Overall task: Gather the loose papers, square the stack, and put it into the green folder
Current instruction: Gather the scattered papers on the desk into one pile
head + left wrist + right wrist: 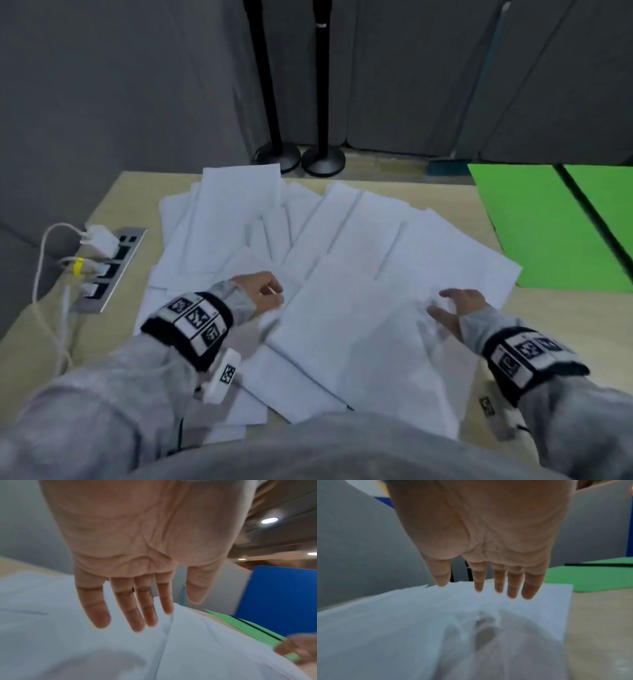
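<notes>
Several loose white papers lie fanned and overlapping across the middle of the wooden table. The green folder lies open flat at the far right, a dark spine line down its middle. My left hand hovers over the left part of the spread; in the left wrist view its fingers are straight and spread just above the papers. My right hand is over the near right sheets, fingers extended above the paper, holding nothing. The folder shows beyond it.
A power strip with white plugs and cables is set into the table's left edge. Two black stand bases rest on the floor behind the table. Grey partitions surround the desk. A blue panel stands at the right.
</notes>
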Action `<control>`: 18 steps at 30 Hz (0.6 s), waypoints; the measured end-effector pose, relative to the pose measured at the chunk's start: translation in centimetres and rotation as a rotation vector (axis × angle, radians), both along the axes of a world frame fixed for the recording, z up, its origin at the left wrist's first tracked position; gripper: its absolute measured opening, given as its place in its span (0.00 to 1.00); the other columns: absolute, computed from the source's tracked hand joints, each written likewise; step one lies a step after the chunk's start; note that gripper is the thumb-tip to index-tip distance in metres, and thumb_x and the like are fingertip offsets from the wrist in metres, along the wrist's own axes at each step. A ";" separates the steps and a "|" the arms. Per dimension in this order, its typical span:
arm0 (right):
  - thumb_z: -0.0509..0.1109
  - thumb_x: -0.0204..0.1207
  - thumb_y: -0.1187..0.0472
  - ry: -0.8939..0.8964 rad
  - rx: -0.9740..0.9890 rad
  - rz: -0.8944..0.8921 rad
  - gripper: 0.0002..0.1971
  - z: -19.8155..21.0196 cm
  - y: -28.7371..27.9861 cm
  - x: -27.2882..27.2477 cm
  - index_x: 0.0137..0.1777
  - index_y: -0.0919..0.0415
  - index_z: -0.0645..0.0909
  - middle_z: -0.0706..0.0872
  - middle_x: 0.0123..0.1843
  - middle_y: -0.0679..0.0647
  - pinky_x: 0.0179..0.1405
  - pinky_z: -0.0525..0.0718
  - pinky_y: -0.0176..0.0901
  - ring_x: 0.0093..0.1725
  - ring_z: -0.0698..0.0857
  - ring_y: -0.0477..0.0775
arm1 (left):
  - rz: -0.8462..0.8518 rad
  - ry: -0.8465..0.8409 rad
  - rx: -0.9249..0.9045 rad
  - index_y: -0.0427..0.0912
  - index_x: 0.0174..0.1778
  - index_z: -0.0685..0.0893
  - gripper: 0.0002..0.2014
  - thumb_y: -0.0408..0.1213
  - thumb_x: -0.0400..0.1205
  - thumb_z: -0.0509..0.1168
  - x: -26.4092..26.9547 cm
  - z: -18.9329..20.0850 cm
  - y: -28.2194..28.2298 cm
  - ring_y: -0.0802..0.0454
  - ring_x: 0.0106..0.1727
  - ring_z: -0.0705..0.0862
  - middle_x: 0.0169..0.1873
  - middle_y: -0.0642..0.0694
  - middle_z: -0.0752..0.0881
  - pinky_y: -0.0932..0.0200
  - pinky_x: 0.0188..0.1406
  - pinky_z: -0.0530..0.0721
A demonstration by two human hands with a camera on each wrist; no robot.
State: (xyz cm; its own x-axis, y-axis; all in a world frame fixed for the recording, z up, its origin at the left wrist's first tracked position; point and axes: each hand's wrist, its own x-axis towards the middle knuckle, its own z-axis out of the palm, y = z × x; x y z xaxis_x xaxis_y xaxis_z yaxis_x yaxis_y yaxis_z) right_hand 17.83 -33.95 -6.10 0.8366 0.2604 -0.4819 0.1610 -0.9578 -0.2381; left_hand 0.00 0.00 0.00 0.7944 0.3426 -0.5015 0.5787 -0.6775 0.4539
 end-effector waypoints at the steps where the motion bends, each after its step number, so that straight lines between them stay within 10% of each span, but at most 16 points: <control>1: 0.63 0.71 0.32 0.006 -0.023 -0.025 0.35 0.0 0.8 0.3 0.75 0.48 0.68 0.68 0.76 0.58 0.76 0.68 0.58 0.73 0.73 0.62 | 0.030 0.014 0.014 0.51 0.55 0.81 0.11 0.48 0.78 0.67 1.1 -0.6 0.3 0.50 0.53 0.84 0.46 0.52 0.85 0.61 0.56 0.79; 10: 0.71 0.58 0.29 0.077 -0.147 0.069 0.44 0.2 6.2 -2.6 0.71 0.50 0.65 0.73 0.69 0.55 0.66 0.76 0.59 0.69 0.75 0.60 | 0.099 0.258 0.127 0.51 0.69 0.71 0.29 0.54 0.73 0.66 3.3 -5.1 -1.3 0.45 0.61 0.80 0.64 0.48 0.80 0.56 0.63 0.75; 18: 0.64 0.76 0.50 0.125 -0.005 -0.055 0.09 0.8 6.6 0.0 0.49 0.54 0.74 0.82 0.47 0.57 0.51 0.77 0.45 0.45 0.80 0.59 | 0.113 0.209 0.108 0.46 0.62 0.76 0.19 0.43 0.75 0.66 4.9 -5.3 0.7 0.44 0.59 0.81 0.60 0.46 0.81 0.61 0.53 0.76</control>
